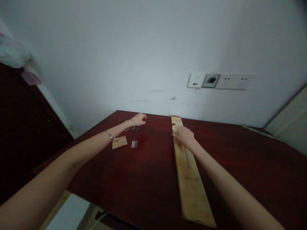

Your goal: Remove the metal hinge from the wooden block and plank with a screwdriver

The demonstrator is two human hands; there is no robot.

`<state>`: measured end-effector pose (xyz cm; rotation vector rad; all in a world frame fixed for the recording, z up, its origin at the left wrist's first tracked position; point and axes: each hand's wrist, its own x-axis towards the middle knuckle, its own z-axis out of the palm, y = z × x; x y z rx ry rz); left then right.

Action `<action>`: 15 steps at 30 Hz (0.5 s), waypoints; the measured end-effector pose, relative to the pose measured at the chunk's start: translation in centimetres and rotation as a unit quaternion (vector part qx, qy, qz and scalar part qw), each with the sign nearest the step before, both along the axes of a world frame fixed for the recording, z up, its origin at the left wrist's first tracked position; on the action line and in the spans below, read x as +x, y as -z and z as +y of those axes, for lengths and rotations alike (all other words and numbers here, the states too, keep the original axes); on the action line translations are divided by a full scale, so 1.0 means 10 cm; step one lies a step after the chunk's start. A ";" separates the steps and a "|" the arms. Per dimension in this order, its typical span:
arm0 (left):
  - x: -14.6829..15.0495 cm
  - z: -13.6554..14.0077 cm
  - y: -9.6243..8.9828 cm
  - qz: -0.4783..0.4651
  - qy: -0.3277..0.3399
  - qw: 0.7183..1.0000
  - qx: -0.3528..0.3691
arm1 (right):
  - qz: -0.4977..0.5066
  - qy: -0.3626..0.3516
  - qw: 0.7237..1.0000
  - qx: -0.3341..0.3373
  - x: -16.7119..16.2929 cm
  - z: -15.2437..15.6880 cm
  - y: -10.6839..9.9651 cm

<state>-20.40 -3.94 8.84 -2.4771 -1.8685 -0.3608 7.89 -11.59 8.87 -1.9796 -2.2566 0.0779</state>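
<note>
At the far left part of the dark red table, my left hand (pixel 139 118) hovers with bent fingers and a gap between thumb and fingertips; nothing shows in it. Several small thin metal pieces, perhaps screws (pixel 133 129), lie just below its wrist. A flat tan piece (pixel 120 142) and a small metal plate with holes, like a hinge (pixel 134 144), rest nearer to me. My right hand (pixel 184 134) is closed over a screwdriver (pixel 187 158), whose grey shaft points back toward me. Beneath that hand runs a long wooden board (pixel 192 185), its far end near the wall.
The dark red table (pixel 144 179) meets a white wall (pixel 144 57) at the back. Sockets and switches (pixel 223 81) sit on the wall at right. A plastic bag (pixel 14 54) is at far left. Below the front edge, a white cable (pixel 99 219) shows.
</note>
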 end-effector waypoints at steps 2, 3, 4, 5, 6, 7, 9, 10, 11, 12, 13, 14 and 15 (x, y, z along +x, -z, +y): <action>0.34 0.04 -0.01 0.041 0.073 0.996 -0.017 | 0.002 0.023 1.000 -0.005 0.12 0.00 0.09; 0.51 0.05 -0.01 0.060 0.105 0.992 -0.024 | 0.007 0.031 0.999 -0.005 0.16 0.00 0.13; 0.68 0.04 -0.01 0.079 0.132 0.988 -0.030 | 0.012 0.037 0.999 -0.004 0.19 0.01 0.17; 0.84 0.03 -0.01 0.105 0.160 0.981 -0.034 | 0.017 0.042 0.999 -0.003 0.22 0.02 0.19; 1.00 0.01 -0.01 0.166 0.198 0.965 -0.031 | 0.024 0.045 0.999 -0.002 0.25 0.04 0.21; 1.14 -0.01 -0.01 0.215 0.224 0.950 -0.026 | 0.032 0.046 0.998 -0.002 0.28 0.06 0.23; 1.37 -0.05 0.00 0.278 0.250 0.927 -0.012 | 0.052 0.045 0.998 -0.007 0.37 0.11 0.23; 1.46 -0.06 0.01 0.294 0.252 0.922 -0.006 | 0.063 0.043 0.997 -0.011 0.42 0.13 0.23; 1.54 -0.06 0.02 0.304 0.253 0.918 -0.001 | 0.076 0.043 0.996 -0.015 0.49 0.14 0.22; 1.61 -0.07 0.04 0.311 0.257 0.915 0.003 | 0.090 0.044 0.995 -0.018 0.57 0.16 0.20; 1.67 -0.07 0.06 0.317 0.269 0.909 0.005 | 0.105 0.046 0.993 -0.020 0.66 0.16 0.17; 1.73 -0.06 0.08 0.323 0.291 0.901 0.006 | 0.120 0.050 0.991 -0.022 0.77 0.17 0.14; 1.78 -0.07 0.10 0.328 0.320 0.889 0.009 | 0.137 0.055 0.989 -0.024 0.88 0.16 0.10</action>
